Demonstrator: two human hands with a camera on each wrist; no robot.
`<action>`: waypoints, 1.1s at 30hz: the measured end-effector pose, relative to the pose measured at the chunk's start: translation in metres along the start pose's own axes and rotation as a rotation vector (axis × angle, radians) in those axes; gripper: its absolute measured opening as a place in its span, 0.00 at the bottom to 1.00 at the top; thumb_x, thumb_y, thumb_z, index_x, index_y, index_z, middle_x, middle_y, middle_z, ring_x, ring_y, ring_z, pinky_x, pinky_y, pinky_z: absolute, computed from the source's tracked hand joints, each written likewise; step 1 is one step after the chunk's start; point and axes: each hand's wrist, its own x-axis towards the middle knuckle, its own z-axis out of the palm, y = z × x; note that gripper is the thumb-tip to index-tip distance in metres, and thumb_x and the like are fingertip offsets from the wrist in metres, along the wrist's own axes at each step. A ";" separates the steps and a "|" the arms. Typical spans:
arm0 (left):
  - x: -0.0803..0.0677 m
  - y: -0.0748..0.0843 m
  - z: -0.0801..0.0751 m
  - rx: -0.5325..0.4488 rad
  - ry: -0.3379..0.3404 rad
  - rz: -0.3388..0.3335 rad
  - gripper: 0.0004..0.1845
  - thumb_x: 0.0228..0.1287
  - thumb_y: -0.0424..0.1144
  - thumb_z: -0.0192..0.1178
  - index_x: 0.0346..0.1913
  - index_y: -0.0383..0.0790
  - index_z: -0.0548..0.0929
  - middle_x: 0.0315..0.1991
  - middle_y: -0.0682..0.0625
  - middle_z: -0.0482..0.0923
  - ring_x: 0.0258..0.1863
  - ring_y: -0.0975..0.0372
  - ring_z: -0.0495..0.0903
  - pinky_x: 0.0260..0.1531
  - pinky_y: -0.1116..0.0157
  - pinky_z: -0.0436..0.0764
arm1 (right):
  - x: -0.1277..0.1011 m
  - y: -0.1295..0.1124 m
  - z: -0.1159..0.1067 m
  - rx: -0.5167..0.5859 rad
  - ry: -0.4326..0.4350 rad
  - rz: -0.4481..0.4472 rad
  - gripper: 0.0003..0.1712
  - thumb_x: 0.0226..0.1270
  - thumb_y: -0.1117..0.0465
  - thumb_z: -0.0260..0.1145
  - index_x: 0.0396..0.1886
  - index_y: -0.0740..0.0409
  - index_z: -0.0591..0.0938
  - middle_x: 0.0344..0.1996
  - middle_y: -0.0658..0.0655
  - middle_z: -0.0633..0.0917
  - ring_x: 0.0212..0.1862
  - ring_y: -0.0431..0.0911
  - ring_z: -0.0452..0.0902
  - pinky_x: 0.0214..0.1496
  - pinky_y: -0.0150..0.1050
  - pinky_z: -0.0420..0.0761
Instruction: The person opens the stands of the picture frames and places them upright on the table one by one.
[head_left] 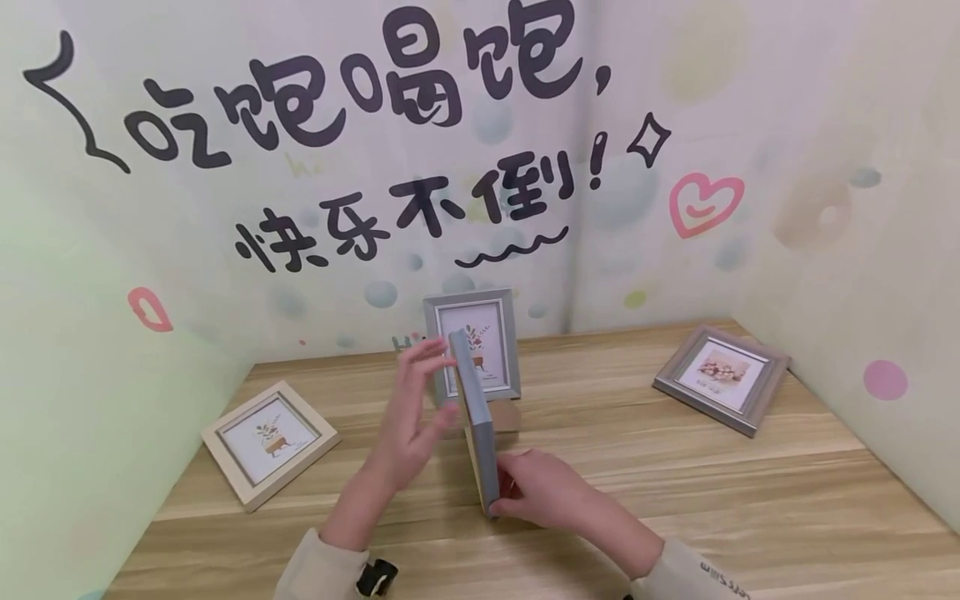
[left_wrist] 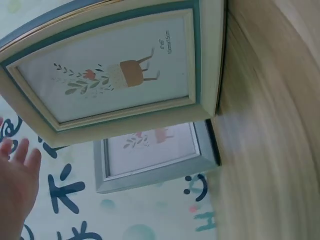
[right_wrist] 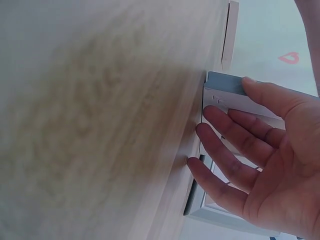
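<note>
A picture frame (head_left: 477, 425) stands upright on the wooden table, edge-on in the head view with its blue-grey side showing. The left wrist view shows its front: a cream border (left_wrist: 210, 55), a teal inner line and a potted plant print. My right hand (head_left: 543, 490) pinches its near lower corner, the thumb on the side edge and the fingers at the back, seen in the right wrist view (right_wrist: 260, 145). On the other side, my left hand (head_left: 408, 417) is raised with fingers extended, the fingertips close to the frame's upper edge; its fingers show apart from the border in the left wrist view.
Behind it, a grey-blue picture frame (head_left: 504, 333) stands near the back wall. A cream frame (head_left: 247, 492) lies tilted at the left of the table. On the right is a brownish-grey frame (head_left: 675, 375). Printed walls (head_left: 825, 275) close in the back and both sides.
</note>
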 end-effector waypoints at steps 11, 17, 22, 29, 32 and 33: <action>0.002 -0.041 0.020 -0.148 -0.056 -0.560 0.23 0.71 0.24 0.48 0.68 0.27 0.66 0.66 0.31 0.71 0.67 0.41 0.72 0.68 0.48 0.74 | -0.001 -0.002 0.002 -0.053 0.029 -0.026 0.14 0.57 0.53 0.76 0.35 0.47 0.78 0.26 0.40 0.82 0.29 0.28 0.74 0.33 0.26 0.77; -0.004 -0.057 0.033 -0.067 -0.173 -0.580 0.14 0.70 0.25 0.52 0.57 0.26 0.76 0.52 0.31 0.82 0.56 0.42 0.81 0.57 0.49 0.82 | -0.002 -0.001 0.002 -0.055 0.017 -0.006 0.14 0.59 0.52 0.75 0.37 0.48 0.78 0.26 0.41 0.83 0.29 0.28 0.73 0.32 0.26 0.77; -0.003 -0.060 0.034 -0.054 -0.128 -0.588 0.13 0.68 0.25 0.56 0.53 0.26 0.80 0.49 0.33 0.84 0.52 0.44 0.83 0.54 0.51 0.84 | -0.008 -0.002 0.001 -0.050 0.011 0.001 0.17 0.59 0.53 0.75 0.43 0.56 0.82 0.29 0.46 0.87 0.30 0.29 0.75 0.32 0.27 0.77; -0.006 -0.060 0.032 -0.126 -0.094 -0.660 0.09 0.66 0.26 0.60 0.47 0.28 0.82 0.46 0.34 0.85 0.46 0.48 0.86 0.45 0.59 0.88 | -0.019 0.002 -0.007 0.123 -0.045 0.036 0.26 0.63 0.55 0.72 0.57 0.63 0.81 0.43 0.56 0.90 0.37 0.33 0.82 0.37 0.28 0.82; -0.007 -0.058 0.033 -0.185 -0.089 -0.694 0.08 0.67 0.26 0.58 0.47 0.29 0.81 0.46 0.34 0.84 0.45 0.50 0.85 0.43 0.60 0.88 | -0.023 0.005 -0.013 0.196 -0.056 0.047 0.28 0.65 0.55 0.70 0.61 0.63 0.79 0.48 0.58 0.88 0.42 0.37 0.84 0.42 0.30 0.83; -0.006 -0.058 0.033 -0.196 -0.089 -0.698 0.08 0.68 0.25 0.57 0.47 0.29 0.80 0.46 0.34 0.84 0.44 0.51 0.84 0.43 0.60 0.89 | -0.024 0.007 -0.015 0.217 -0.056 0.043 0.28 0.65 0.55 0.69 0.61 0.63 0.78 0.49 0.58 0.88 0.42 0.38 0.84 0.43 0.30 0.83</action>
